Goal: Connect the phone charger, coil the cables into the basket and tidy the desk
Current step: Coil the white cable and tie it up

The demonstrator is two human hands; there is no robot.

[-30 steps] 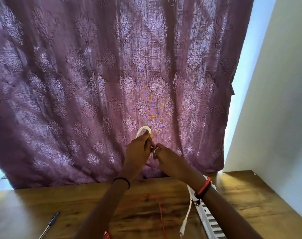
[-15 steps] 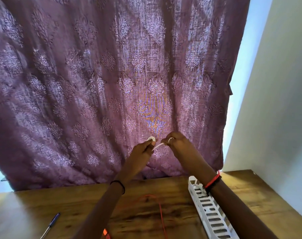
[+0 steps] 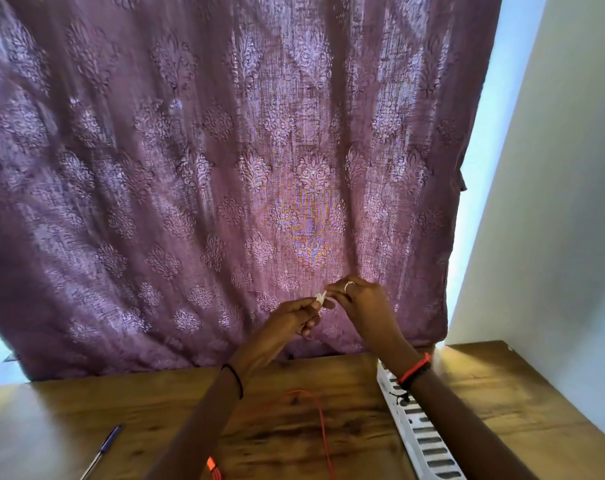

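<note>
Both hands raised above desk (image 3: 328, 427): left hand (image 3: 290, 318) and right hand (image 3: 361, 303) pinch white cable (image 3: 321, 298) (light, limp, springy). Best gripped at the gathered loops.

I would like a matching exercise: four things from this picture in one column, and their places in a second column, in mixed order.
Things
1. white cable
2. orange cable
3. pen
4. white slatted basket

Places
A. partly under the right forearm
B. pinched between the left hand and the right hand
C. far left on the desk
D. on the desk, between the forearms

Pairs: 1-B, 2-D, 3-C, 4-A
</note>
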